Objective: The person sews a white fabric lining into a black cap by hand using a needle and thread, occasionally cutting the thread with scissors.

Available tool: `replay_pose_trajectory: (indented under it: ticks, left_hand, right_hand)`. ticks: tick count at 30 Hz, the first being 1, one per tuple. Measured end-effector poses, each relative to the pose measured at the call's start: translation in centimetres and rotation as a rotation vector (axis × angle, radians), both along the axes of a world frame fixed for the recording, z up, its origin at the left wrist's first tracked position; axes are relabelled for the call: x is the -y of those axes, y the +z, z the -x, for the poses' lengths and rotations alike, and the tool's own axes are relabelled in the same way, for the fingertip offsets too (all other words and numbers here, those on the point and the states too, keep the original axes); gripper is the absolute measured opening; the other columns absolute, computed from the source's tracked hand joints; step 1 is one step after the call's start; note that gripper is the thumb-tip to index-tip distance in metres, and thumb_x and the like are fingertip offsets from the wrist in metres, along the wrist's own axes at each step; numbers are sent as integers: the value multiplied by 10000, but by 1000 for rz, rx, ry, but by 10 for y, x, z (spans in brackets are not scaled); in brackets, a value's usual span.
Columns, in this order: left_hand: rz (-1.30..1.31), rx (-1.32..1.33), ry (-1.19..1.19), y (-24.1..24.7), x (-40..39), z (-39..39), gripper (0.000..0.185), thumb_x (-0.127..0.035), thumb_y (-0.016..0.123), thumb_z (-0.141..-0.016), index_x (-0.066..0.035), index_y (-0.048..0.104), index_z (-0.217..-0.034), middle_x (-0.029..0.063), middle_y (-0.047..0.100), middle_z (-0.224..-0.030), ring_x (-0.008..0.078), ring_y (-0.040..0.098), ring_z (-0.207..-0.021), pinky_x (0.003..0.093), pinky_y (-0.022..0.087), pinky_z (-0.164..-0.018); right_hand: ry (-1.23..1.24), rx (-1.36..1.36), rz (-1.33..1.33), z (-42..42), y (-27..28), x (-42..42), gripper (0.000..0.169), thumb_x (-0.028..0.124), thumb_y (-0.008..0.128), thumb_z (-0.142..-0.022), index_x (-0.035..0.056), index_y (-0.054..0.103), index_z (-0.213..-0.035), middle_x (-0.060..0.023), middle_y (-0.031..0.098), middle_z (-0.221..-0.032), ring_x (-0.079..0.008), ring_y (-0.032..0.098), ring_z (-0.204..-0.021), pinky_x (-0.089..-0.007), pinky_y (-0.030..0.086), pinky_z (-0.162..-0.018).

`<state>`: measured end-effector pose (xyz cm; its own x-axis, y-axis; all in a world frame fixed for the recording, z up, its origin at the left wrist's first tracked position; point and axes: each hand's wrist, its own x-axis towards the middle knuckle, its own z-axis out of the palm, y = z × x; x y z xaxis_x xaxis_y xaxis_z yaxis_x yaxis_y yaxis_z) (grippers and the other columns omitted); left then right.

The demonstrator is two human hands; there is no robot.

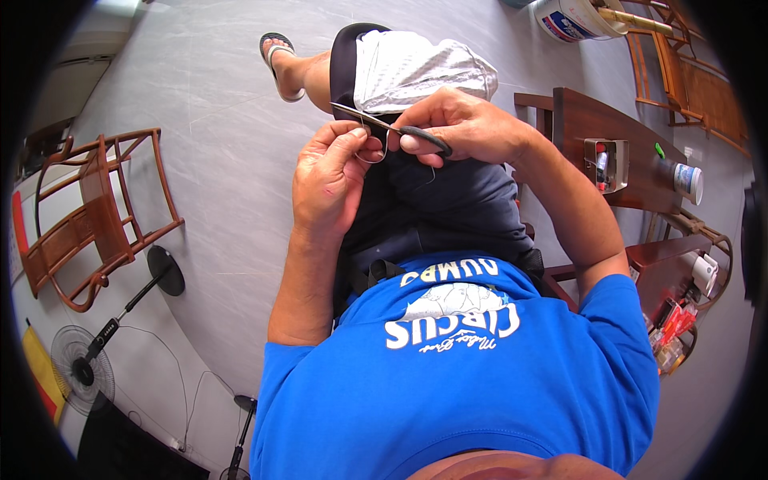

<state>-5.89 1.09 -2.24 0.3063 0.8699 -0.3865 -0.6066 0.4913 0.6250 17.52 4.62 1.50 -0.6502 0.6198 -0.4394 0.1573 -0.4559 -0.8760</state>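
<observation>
Over my lap, my right hand point(459, 126) grips a pair of scissors point(427, 133) by the black handles. The metal blades point left, just above the fingertips of my left hand point(336, 171). Between that thumb and fingers I pinch a thin pale thread point(373, 161), which forms a small loop below the blades. A thin loose end hangs under my right hand. Whether the blades touch the thread I cannot tell. Light striped cloth point(420, 69) lies across my knee, beyond both hands.
To the right stands a dark wooden table point(606, 120) with an open metal tin point(617, 165) and a white tub point(688, 183). A white bucket point(555, 21) sits at the top right. On the left are a wooden chair point(99, 204) and a standing fan point(83, 366).
</observation>
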Motion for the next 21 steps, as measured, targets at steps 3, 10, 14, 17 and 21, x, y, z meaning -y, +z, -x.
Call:
replay_pose_trajectory:
  ticks: [3,10,14,17,21]
  left_hand:
    - [0,0,-1,-1,0,0,105,-20,589,-1019,30,647,-1092,128,715,-979,203,694,-869,339,560,-826]
    - [-5,15,3,-2,0,1,109,-23,583,-1020,33,646,-1091,131,713,-974,205,690,-870,342,558,-833]
    - [-2,5,-6,-1,-1,1,104,-18,585,-1015,36,648,-1077,134,714,-965,205,689,-862,339,556,-845]
    - [-22,-6,-9,0,-2,1,98,-15,589,-1010,37,652,-1063,134,716,-961,207,689,-856,339,557,-849]
    - [-29,-18,-16,2,-2,0,89,-9,596,-1001,37,656,-1048,136,718,-958,209,690,-854,338,556,-848]
  right_hand:
    - [-19,-37,12,-1,-4,1,311,360,700,-994,54,754,-998,58,572,-648,-6,452,-542,-198,288,-479]
    - [-3,-69,46,-5,-5,-1,325,280,723,-986,-10,729,-1135,46,593,-716,-7,522,-612,-171,325,-510]
    - [-3,-79,8,-4,-13,2,326,275,722,-985,-14,728,-1135,50,577,-696,-10,518,-610,-175,328,-514]
    - [2,-73,-21,-1,-8,1,331,285,723,-982,-8,727,-1136,52,575,-683,-7,514,-604,-175,318,-507]
    - [22,-57,40,-3,-2,-2,343,315,719,-982,10,728,-1139,52,588,-684,1,509,-594,-177,288,-488]
